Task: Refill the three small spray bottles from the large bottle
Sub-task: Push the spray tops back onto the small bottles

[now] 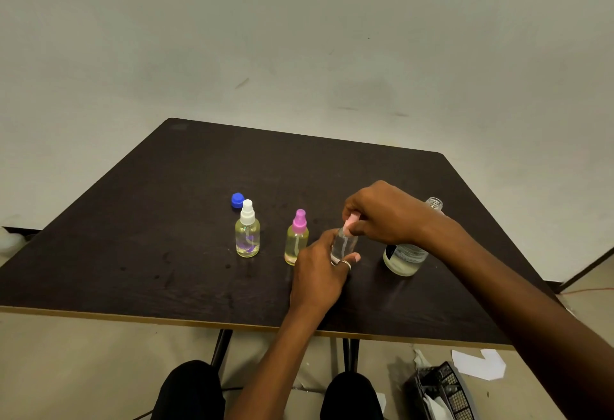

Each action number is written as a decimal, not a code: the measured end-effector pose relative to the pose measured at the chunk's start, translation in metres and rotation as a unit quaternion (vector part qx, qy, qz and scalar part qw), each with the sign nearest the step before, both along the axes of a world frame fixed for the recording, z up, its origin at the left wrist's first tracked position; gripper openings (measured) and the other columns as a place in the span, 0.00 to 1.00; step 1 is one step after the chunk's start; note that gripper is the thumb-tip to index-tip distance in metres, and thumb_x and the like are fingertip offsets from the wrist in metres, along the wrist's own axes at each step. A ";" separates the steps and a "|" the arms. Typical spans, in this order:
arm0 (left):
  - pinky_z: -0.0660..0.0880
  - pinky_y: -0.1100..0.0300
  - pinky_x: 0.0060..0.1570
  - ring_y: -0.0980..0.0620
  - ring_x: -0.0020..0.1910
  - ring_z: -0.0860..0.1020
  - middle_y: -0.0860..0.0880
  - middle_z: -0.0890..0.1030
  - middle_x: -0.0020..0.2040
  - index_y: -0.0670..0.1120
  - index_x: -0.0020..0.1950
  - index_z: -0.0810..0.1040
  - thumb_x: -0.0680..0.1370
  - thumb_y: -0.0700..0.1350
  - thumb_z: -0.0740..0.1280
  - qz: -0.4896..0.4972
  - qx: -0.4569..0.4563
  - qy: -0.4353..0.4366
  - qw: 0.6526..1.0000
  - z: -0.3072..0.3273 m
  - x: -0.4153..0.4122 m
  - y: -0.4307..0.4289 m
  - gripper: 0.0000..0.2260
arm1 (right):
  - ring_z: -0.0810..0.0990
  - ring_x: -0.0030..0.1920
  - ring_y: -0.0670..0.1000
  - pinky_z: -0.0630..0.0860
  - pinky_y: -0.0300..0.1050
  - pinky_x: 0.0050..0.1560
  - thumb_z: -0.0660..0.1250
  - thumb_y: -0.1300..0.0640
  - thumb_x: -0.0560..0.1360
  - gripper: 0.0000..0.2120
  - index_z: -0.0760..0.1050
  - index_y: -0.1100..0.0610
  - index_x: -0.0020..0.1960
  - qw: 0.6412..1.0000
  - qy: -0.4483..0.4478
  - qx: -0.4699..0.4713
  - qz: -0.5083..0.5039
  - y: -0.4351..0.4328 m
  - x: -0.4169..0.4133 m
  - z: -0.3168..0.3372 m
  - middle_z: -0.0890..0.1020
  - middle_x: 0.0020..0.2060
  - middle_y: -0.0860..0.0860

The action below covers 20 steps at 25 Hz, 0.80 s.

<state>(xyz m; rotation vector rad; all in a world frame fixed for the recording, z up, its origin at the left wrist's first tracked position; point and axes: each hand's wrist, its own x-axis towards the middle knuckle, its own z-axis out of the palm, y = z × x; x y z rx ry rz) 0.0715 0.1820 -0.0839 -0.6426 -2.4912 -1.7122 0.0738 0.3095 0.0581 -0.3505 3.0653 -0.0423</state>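
Observation:
On the dark table [166, 236] stand two small spray bottles of yellowish liquid: one with a white spray top [247, 230] at the left and one with a magenta spray top [296, 238] to its right. My left hand [320, 270] grips a third small clear bottle [344, 243] by its body. My right hand [382, 213] pinches that bottle's pale pink spray top [349, 223] at its neck. The large clear bottle [407, 256] stands uncapped at the right, partly hidden behind my right wrist. Its blue cap [237, 200] lies behind the white-topped bottle.
Dark wet spots mark the table surface left of the bottles. Under the table's near edge are my knees, a black mesh basket [445, 389] and white paper scraps [478, 363] on the floor. A plain wall rises behind the table.

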 end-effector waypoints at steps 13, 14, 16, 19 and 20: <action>0.75 0.68 0.44 0.60 0.47 0.80 0.58 0.83 0.48 0.53 0.58 0.77 0.73 0.51 0.74 0.001 0.008 0.002 1.000 0.000 0.001 0.001 0.15 | 0.73 0.27 0.46 0.70 0.41 0.29 0.45 0.27 0.74 0.34 0.72 0.53 0.30 0.973 0.151 0.117 -0.127 -0.013 0.015 -0.022 0.75 0.25 0.48; 0.76 0.66 0.45 0.60 0.47 0.81 0.58 0.83 0.49 0.53 0.59 0.77 0.73 0.51 0.74 0.001 0.008 0.001 1.000 0.000 0.001 0.001 0.16 | 0.74 0.27 0.46 0.72 0.41 0.29 0.43 0.26 0.73 0.36 0.73 0.53 0.31 0.974 0.153 0.115 -0.122 -0.011 0.015 -0.021 0.75 0.25 0.48; 0.76 0.66 0.43 0.60 0.46 0.80 0.57 0.82 0.48 0.52 0.58 0.77 0.74 0.51 0.74 0.001 0.008 -0.001 1.000 0.000 0.000 0.001 0.15 | 0.75 0.30 0.46 0.74 0.43 0.32 0.44 0.26 0.73 0.34 0.73 0.52 0.35 0.981 0.141 0.105 -0.086 -0.006 0.015 -0.017 0.76 0.29 0.47; 0.70 0.70 0.37 0.60 0.40 0.78 0.57 0.80 0.42 0.54 0.59 0.76 0.74 0.51 0.74 0.005 -0.001 0.002 1.000 0.003 0.002 0.000 0.15 | 0.77 0.44 0.46 0.76 0.44 0.42 0.56 0.33 0.76 0.22 0.74 0.50 0.53 0.997 0.066 0.045 -0.013 0.001 0.016 -0.006 0.79 0.46 0.46; 0.70 0.70 0.37 0.61 0.41 0.78 0.57 0.80 0.43 0.55 0.59 0.76 0.74 0.51 0.74 0.005 0.001 0.002 1.000 0.004 0.002 0.000 0.16 | 0.77 0.49 0.47 0.76 0.45 0.46 0.60 0.38 0.76 0.19 0.72 0.48 0.60 0.999 0.041 0.029 0.007 0.003 0.015 -0.004 0.78 0.52 0.46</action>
